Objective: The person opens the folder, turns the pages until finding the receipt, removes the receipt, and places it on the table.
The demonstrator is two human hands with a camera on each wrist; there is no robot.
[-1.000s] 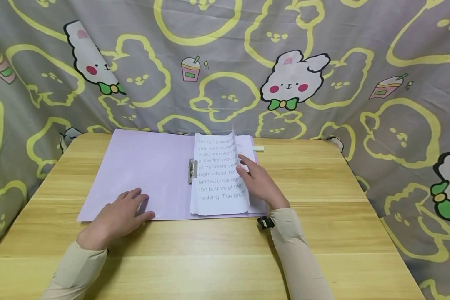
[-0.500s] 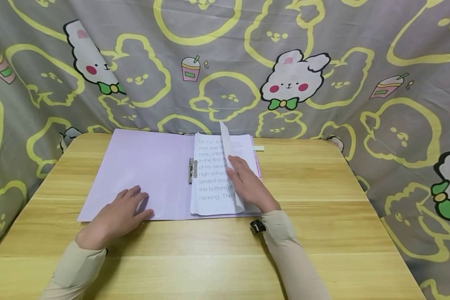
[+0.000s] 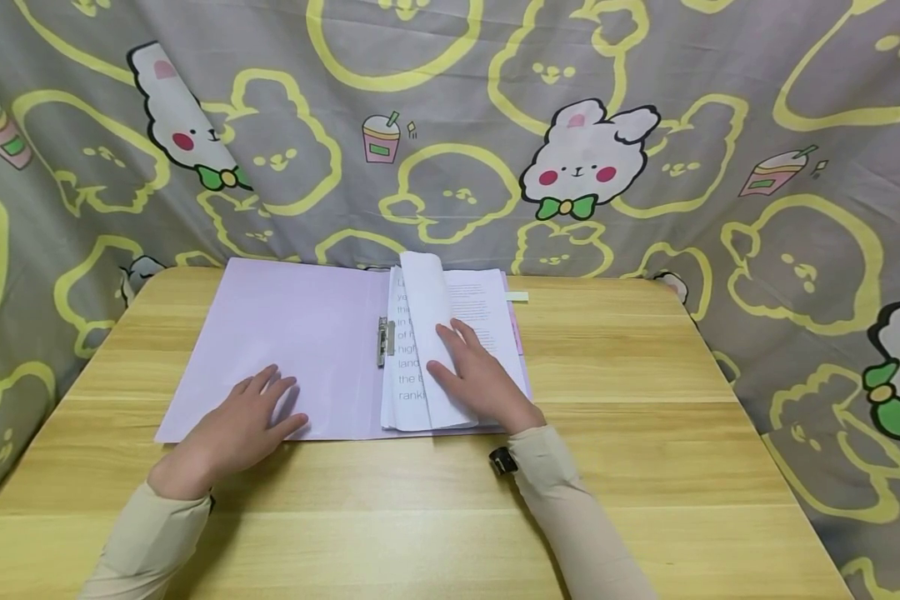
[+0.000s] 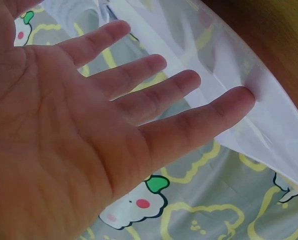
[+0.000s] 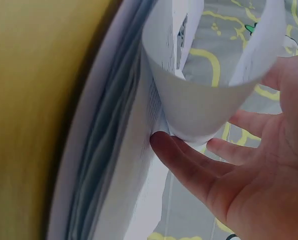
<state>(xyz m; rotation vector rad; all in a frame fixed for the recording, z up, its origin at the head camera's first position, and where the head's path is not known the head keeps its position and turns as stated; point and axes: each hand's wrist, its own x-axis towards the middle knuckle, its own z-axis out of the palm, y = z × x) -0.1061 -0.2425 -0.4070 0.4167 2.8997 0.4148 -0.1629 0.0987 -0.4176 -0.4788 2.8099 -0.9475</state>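
A lilac folder (image 3: 285,317) lies open on the table, with a metal clip (image 3: 382,342) near its spine. Printed sheets (image 3: 495,310) fill its right side. The top page (image 3: 426,308) is lifted and bends over toward the left, partly covering its large print. My right hand (image 3: 483,379) has its fingers spread against this page; in the right wrist view the page curls in a U beside the fingers (image 5: 184,165). My left hand (image 3: 232,425) rests at the left cover's near edge, fingers extended. In the left wrist view, a fingertip touches the cover (image 4: 284,135).
A wooden table (image 3: 645,483) extends around the folder. A pale tab (image 3: 517,297) sticks out past the right edge of the papers. Behind the table hangs a grey curtain (image 3: 457,83) with yellow outlines and rabbit prints.
My right hand has moved left, carrying the top page's free edge from the right across the stack and uncovering smaller print beneath. The left hand stays nearly in place.
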